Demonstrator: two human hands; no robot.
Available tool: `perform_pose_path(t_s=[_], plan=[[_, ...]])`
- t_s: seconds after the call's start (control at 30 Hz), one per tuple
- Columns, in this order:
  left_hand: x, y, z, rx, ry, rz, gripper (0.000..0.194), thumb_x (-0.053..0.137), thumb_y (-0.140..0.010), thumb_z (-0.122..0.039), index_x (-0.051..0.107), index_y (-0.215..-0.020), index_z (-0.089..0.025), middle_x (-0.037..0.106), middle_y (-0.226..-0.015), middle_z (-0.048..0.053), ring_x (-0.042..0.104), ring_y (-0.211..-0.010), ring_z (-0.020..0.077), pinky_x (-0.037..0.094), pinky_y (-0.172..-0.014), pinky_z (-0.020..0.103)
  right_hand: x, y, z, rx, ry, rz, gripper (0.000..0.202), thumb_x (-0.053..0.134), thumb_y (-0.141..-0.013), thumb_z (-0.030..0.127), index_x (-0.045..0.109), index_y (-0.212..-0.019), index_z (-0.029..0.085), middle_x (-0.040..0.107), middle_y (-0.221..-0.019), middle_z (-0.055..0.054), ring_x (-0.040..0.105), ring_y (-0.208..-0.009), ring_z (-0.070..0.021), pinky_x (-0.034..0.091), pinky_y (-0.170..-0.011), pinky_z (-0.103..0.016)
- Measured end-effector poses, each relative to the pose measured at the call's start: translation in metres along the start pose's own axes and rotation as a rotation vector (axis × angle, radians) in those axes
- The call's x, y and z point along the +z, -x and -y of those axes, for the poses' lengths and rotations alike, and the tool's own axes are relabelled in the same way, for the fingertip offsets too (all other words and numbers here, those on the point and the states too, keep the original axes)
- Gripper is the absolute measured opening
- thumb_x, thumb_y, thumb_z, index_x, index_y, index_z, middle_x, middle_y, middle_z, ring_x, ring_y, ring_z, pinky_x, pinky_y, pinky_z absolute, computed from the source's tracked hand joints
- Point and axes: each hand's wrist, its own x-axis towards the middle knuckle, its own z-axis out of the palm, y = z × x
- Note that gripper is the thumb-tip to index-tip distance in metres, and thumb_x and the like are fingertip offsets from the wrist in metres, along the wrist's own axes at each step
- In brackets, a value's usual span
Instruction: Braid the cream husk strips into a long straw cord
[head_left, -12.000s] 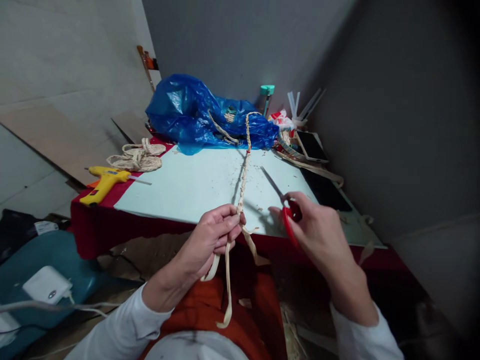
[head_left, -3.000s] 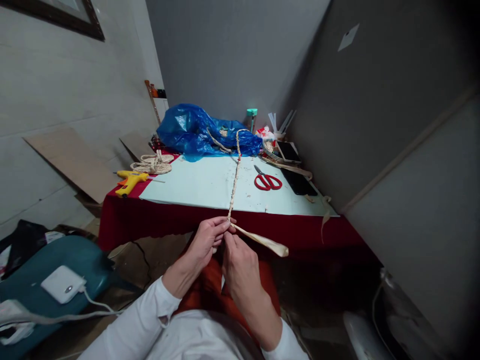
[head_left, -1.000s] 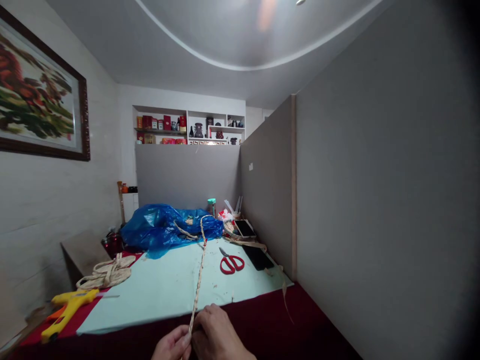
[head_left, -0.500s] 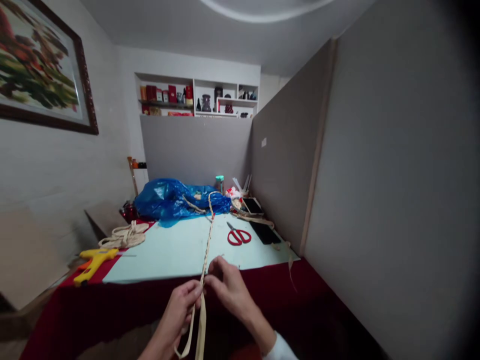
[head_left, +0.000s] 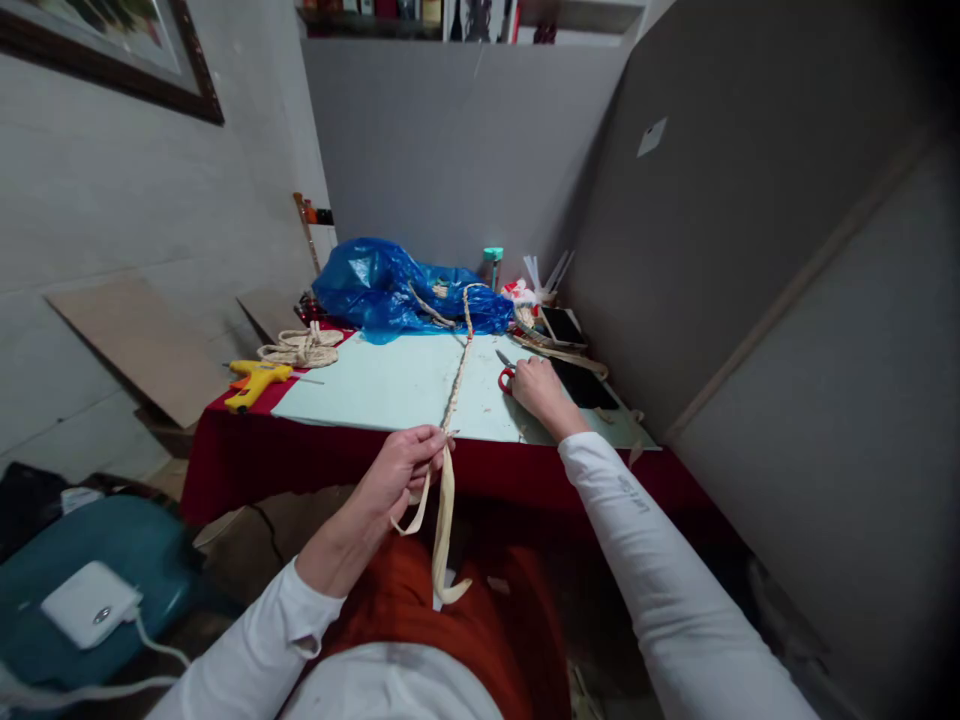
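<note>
My left hand point(head_left: 421, 462) pinches the near end of a braided straw cord point(head_left: 460, 378) just off the table's front edge. Below the fingers, loose flat strands point(head_left: 444, 520) hang over my lap. From there the braid runs away across the pale green board to the blue plastic bag. My right hand point(head_left: 538, 388) is closed over the scissors point(head_left: 506, 378) on the board. One red handle loop and the dark blades show to the left of its fingers; the rest of the scissors is hidden under the hand.
A yellow glue gun point(head_left: 256, 384) and straw sandals point(head_left: 306, 345) lie at the table's left. The blue bag point(head_left: 390, 285) fills the back. A black tablet point(head_left: 581, 385) lies right of my hand. A white device point(head_left: 93, 605) rests on a teal stool point(head_left: 142, 540).
My right hand has left the braid and moved forward and right onto the scissors. My left hand still holds the braid. The view has tilted down, showing my lap and the stool.
</note>
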Motion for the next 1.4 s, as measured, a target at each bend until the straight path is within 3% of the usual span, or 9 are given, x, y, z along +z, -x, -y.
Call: perform_pose_path(t_s=[0.13,0.23,0.33,0.47,0.6,0.73,0.87,1.13,1.4], plan=[[0.001,0.000,-0.006,0.037,-0.004,0.001,0.023,0.070,-0.070,-0.029,0.057,-0.072,-0.011,0.046,-0.052,-0.006,0.021,-0.036,-0.0019,0.006,-0.036,0.014,-0.006,-0.003,0.003,-0.015,0.001,0.040,0.028,0.048,-0.084,0.015,0.062,-0.101,-0.002,0.062,-0.103,-0.028,0.058,-0.097,-0.0316,0.039,-0.080,-0.037],[-0.003,0.002,-0.004,0.050,0.001,0.004,0.023,0.067,-0.073,-0.031,0.058,-0.074,-0.011,0.046,-0.052,-0.006,0.023,-0.036,-0.0014,0.007,-0.036,0.014,-0.017,0.023,0.003,-0.052,-0.090,-0.020,0.030,0.054,-0.081,0.021,0.059,-0.105,0.004,0.064,-0.101,-0.022,0.059,-0.094,-0.0283,0.043,-0.078,-0.035],[-0.008,0.002,0.000,0.050,0.025,0.031,0.022,0.067,-0.074,-0.031,0.059,-0.076,-0.011,0.046,-0.054,-0.006,0.023,-0.037,-0.0012,0.008,-0.036,0.014,-0.022,0.082,0.006,-0.095,-0.731,-0.280,0.040,0.055,-0.083,0.030,0.050,-0.120,0.014,0.062,-0.109,-0.015,0.061,-0.095,-0.0223,0.048,-0.075,-0.031],[-0.012,0.003,0.004,0.035,0.043,0.077,0.020,0.066,-0.075,-0.028,0.060,-0.080,-0.010,0.045,-0.056,-0.006,0.022,-0.038,-0.0010,0.007,-0.036,0.015,-0.009,0.164,0.018,0.071,-1.274,-0.097,0.048,0.052,-0.087,0.039,0.042,-0.130,0.020,0.064,-0.096,-0.009,0.063,-0.072,-0.0158,0.050,-0.060,-0.028],[-0.012,0.004,0.004,0.035,0.015,0.081,0.018,0.063,-0.076,-0.028,0.058,-0.079,-0.011,0.045,-0.057,-0.005,0.024,-0.039,-0.0001,0.009,-0.036,0.015,0.006,0.193,0.035,-0.002,-1.045,-0.009,0.050,0.064,-0.078,0.036,0.050,-0.123,0.020,0.063,-0.097,-0.006,0.061,-0.080,-0.0179,0.052,-0.072,-0.031],[-0.011,0.004,0.005,0.060,-0.014,0.077,0.017,0.063,-0.076,-0.027,0.056,-0.082,-0.012,0.048,-0.059,-0.005,0.030,-0.040,0.0004,0.013,-0.037,0.013,0.006,0.188,0.046,-0.196,-0.780,0.011,0.047,0.066,-0.076,0.036,0.051,-0.117,0.019,0.061,-0.105,-0.010,0.058,-0.093,-0.0228,0.048,-0.084,-0.036],[-0.008,0.005,0.005,0.045,-0.032,0.073,0.013,0.061,-0.075,-0.023,0.055,-0.081,-0.013,0.046,-0.056,-0.006,0.029,-0.039,0.0006,0.012,-0.037,0.013,0.006,0.182,0.050,-0.236,-0.625,-0.037,0.047,0.064,-0.078,0.039,0.050,-0.117,0.017,0.059,-0.102,-0.011,0.056,-0.092,-0.0245,0.048,-0.082,-0.038],[-0.005,0.003,0.010,0.025,-0.083,0.007,0.008,0.057,-0.076,-0.020,0.053,-0.082,-0.015,0.048,-0.051,-0.006,0.030,-0.037,0.0009,0.014,-0.038,0.013,0.005,0.173,0.056,-0.290,-0.566,-0.078,0.047,0.061,-0.080,0.044,0.054,-0.115,0.015,0.061,-0.099,-0.012,0.057,-0.089,-0.0243,0.048,-0.079,-0.036],[-0.002,0.005,0.014,0.057,-0.138,0.052,0.018,0.058,-0.081,-0.030,0.055,-0.078,-0.013,0.047,-0.056,-0.005,0.024,-0.038,-0.0006,0.010,-0.037,0.014,0.016,0.178,0.055,-0.298,-0.545,-0.114,0.022,0.049,-0.085,0.021,0.060,-0.104,0.017,0.065,-0.083,-0.006,0.059,-0.068,-0.0165,0.046,-0.067,-0.027]])
